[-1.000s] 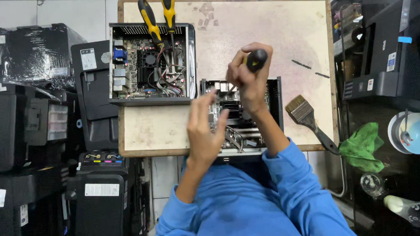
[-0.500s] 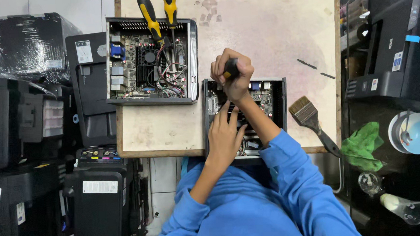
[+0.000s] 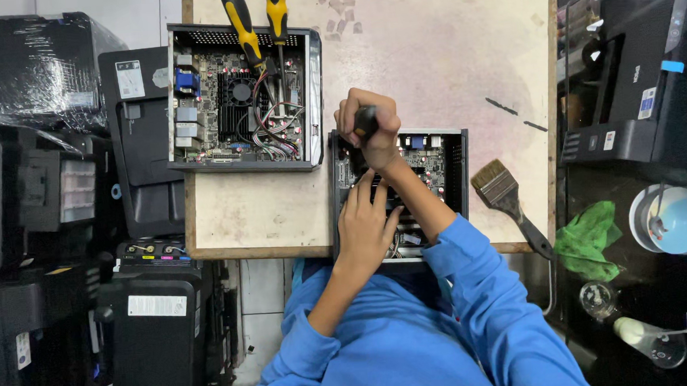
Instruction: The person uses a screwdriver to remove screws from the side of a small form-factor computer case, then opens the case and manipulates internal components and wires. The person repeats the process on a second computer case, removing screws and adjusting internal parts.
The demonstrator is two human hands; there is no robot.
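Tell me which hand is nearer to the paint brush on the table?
The right hand. It grips a black tool handle over the open computer case, left of and slightly above the paint brush. The left hand rests inside the case, further left of the brush.

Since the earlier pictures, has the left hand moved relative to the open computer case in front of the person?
Yes. The left hand has come down from the case's left edge and now rests flat inside the open computer case, below the right hand.

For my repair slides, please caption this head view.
Right hand drives a screwdriver into an open computer case; left hand steadies inside.
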